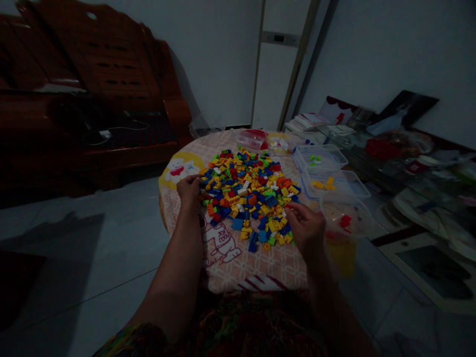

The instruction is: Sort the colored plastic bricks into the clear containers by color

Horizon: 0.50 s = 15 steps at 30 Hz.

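Observation:
A wide heap of mixed toy building bricks (245,188) in yellow, blue, red, green, orange and white covers much of a round table. At the heap's left edge is my left hand (188,191), its fingers drawn together at the outermost bricks; anything inside them is hidden. My right hand (308,228) is at the right edge, thumb and forefinger pinched together beside the bricks. A hint of red shows by those fingertips, too dark to make out. Just right of it stands a clear round tub (357,218) with red bricks (345,221) inside.
Clear plastic boxes hold yellow bricks (324,184) and green bricks (315,159). A red-and-clear container (253,139) lies at the table's back. The patterned tablecloth (260,267) shows in front. A cluttered glass table (390,168) is on the right, a wooden bench (111,64) on the left.

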### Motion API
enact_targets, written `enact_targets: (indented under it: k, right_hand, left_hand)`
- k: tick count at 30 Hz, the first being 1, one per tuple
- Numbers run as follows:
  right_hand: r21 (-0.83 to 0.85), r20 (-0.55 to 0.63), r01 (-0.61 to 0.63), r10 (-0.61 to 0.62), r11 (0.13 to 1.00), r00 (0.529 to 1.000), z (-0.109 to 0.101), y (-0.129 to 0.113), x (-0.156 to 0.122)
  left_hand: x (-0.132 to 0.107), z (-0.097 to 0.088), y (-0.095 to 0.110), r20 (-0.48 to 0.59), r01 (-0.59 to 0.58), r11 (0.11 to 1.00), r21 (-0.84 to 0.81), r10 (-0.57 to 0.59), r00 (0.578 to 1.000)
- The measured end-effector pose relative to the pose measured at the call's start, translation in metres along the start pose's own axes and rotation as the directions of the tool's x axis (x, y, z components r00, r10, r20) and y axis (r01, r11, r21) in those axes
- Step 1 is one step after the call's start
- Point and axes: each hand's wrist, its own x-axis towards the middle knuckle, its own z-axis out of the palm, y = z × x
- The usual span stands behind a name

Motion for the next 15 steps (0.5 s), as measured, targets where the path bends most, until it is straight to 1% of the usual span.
enact_targets:
  k: [2,4,7,9,11,12,13,15]
  right_hand:
    - [-0.074,-0.130,0.035,-0.044,0.997,0.991,-0.020,0.006,0.005]
    - [-0.192,-0.244,0.021,-0.068,0.981,0.967,-0.039,0.015,0.012]
    - [-0.358,-0.343,-0.082,-0.049,0.930,0.938,-0.060,0.034,0.024]
    - [-0.429,-0.388,-0.156,-0.025,0.890,0.921,-0.069,0.043,0.029]
    - [-0.434,-0.412,-0.184,-0.013,0.882,0.911,-0.071,0.045,0.030]
    - [-0.415,-0.408,-0.177,-0.009,0.893,0.913,-0.069,0.044,0.028]
    - [-0.380,-0.389,-0.154,-0.006,0.912,0.921,-0.065,0.041,0.025]
    - [-0.282,-0.288,-0.083,-0.002,0.956,0.958,-0.052,0.032,0.018]
  left_hand:
    - [-0.002,0.000,0.001,0.004,-0.002,1.000,-0.005,0.002,1.000]
    - [-0.004,-0.001,0.003,0.008,-0.001,1.000,-0.023,0.001,1.000]
    - [-0.007,-0.001,0.004,0.006,0.001,1.000,-0.030,-0.001,1.000]
    - [-0.008,-0.002,0.005,0.012,0.006,1.000,-0.016,-0.006,1.000]
    - [-0.007,-0.002,0.004,0.020,0.006,1.000,-0.006,-0.006,1.000]
    - [-0.006,-0.002,0.003,0.019,0.002,1.000,-0.001,-0.002,1.000]
    - [-0.005,-0.001,0.003,0.015,-0.003,1.000,0.004,0.003,1.000]
    - [-0.004,0.000,0.002,0.006,-0.011,1.000,0.019,0.011,1.000]
